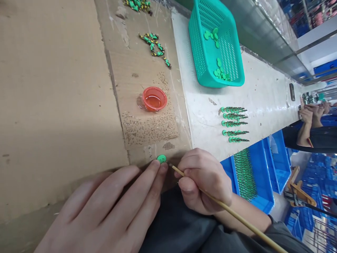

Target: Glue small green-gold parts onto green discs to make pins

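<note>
Near the cardboard's lower edge, a small green disc (161, 159) is touched by the fingertips of my left hand (113, 207); its fingers are pressed together on it. My right hand (205, 181) is closed round a thin wooden brush (231, 212), whose dark tip is just beside the disc. Above the disc lie many tiny brown grains (147, 130) spread on the cardboard (65, 88). Beyond them stands a red cup (154, 99) with liquid in it.
A teal basket (196, 52) holds several green discs. Rows of small green-and-brown pieces (235, 123) stand on the white table (205, 126). More pieces (158, 49) lie on the cardboard. Blue bins (258, 172) sit beside the table; another person's hands (309, 114) are far off.
</note>
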A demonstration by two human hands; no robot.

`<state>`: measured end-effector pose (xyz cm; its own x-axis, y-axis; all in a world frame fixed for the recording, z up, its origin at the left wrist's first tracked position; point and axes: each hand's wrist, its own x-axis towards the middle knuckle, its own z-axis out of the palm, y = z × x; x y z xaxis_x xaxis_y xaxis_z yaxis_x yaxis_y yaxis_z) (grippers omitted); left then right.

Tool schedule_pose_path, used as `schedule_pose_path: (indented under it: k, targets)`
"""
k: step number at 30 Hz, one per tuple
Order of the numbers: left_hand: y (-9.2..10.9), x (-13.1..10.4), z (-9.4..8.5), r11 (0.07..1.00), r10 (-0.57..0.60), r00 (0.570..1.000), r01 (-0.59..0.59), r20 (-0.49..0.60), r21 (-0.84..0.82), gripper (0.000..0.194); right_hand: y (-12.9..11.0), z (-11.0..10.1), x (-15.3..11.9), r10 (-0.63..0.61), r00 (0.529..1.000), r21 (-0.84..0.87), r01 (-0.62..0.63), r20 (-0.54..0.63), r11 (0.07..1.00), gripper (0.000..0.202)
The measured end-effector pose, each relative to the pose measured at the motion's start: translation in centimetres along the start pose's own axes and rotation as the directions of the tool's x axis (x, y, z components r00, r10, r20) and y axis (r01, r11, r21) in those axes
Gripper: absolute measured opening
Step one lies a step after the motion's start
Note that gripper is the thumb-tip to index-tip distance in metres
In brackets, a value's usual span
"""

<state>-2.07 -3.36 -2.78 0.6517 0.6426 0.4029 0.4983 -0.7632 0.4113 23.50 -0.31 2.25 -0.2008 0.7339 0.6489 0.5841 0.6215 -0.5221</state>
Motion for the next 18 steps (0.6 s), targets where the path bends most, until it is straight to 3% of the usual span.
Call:
schedule_pose_path:
  k: [14, 18]
  targets:
    - [0.0, -0.2, 0.0, 1.000, -0.005, 1.000, 0.005, 0.024, 0.012, 0.057, 0.1, -0.5, -0.2, 0.058, 0.997, 0.047, -0.061, 0.059, 0.997, 0.021]
    - [0.0, 0.7, -0.2, 1.000, -0.012, 1.000, 0.011, 0.017, 0.012, 0.057, 0.3, -0.4, 0.4, 0.117, 0.993, 0.148, -0.112, -0.024, 0.983, 0.012]
